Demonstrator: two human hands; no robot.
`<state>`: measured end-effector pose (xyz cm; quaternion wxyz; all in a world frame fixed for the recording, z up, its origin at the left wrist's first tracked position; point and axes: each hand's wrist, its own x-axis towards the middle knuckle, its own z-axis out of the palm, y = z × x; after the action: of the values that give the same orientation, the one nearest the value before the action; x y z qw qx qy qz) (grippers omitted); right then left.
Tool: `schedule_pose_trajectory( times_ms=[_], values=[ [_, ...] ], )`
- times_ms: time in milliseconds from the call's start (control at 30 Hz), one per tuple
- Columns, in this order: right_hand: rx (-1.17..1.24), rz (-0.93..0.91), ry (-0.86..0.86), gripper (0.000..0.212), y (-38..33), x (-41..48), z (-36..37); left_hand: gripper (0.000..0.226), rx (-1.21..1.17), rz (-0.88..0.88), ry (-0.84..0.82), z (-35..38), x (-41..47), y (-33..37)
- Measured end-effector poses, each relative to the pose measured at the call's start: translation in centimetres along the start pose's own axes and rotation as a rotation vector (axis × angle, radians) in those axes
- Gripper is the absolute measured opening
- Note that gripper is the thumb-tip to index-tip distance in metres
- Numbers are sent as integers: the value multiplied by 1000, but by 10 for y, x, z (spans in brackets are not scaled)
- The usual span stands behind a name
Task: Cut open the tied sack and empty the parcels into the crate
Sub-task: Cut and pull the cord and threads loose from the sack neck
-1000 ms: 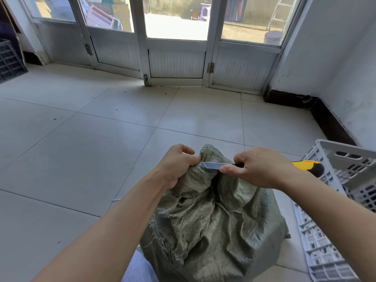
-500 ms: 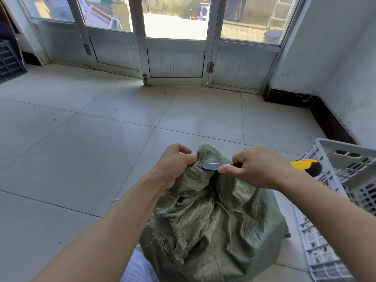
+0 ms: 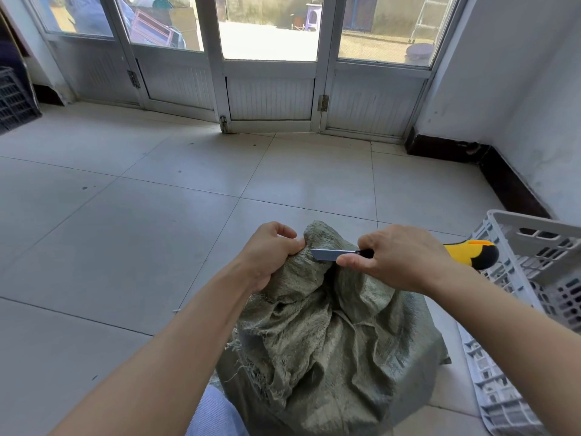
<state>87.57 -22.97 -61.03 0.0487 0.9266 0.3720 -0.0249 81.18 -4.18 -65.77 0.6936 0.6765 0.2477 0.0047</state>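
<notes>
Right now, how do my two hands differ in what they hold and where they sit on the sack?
The left hand grips bunched cloth at the top of the sack; the right hand grips a yellow-and-black knife. The left hand sits left of the sack's peak and the right hand sits right of it, with the blade pointing toward the left hand. Both are curled round something, at about the same height.

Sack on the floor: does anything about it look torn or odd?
Yes. The sack is frayed along a fold on its lower left, with loose threads hanging out. The knife blade points toward the left hand gripping the top.
</notes>
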Motion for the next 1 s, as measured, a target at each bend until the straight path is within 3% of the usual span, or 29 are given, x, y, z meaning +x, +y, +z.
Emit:
schedule_pose_trajectory(
  times_ms=[133, 233, 300, 400, 467, 533, 667, 733, 800, 900, 967, 1000],
  values=[
    [-56, -22, 53, 56, -4, -1, 2, 13, 6, -8, 4, -1, 0, -5],
    [46, 27, 43, 57, -6, 1, 11, 12, -22, -12, 23, -1, 0, -6],
    [301, 86, -21, 61, -7, 4, 22, 13, -57, -17, 33, -1, -1, -4],
    [890, 166, -187, 59, -12, 3, 35, 15, -109, -23, 36, 0, -1, -3],
    [1114, 209, -292, 57, -16, 3, 37, 18, -144, -20, 47, 1, -1, -3],
    [1056, 212, -251, 58, -18, 6, 34, 20, -163, -17, 66, 2, 0, -4],
    [296, 181, 32, 60, -21, 3, 24, 18, -146, -34, 78, 0, 1, -7],
    [190, 190, 113, 60, -24, 3, 24, 18, -161, -35, 88, 0, 2, -7],
    [526, 257, 17, 62, -27, 4, 27, 17, -188, -26, 100, 2, 4, -7],
    [1281, 462, -341, 58, -36, 5, 28, 14, -237, -19, 106, 5, 5, -5],
    [1446, 530, -417, 59, -39, 5, 25, 11, -244, -23, 111, 6, 7, -5],
    [1375, 523, -348, 60, -40, 7, 24, 11, -237, -25, 115, 6, 7, -5]
  ],
)
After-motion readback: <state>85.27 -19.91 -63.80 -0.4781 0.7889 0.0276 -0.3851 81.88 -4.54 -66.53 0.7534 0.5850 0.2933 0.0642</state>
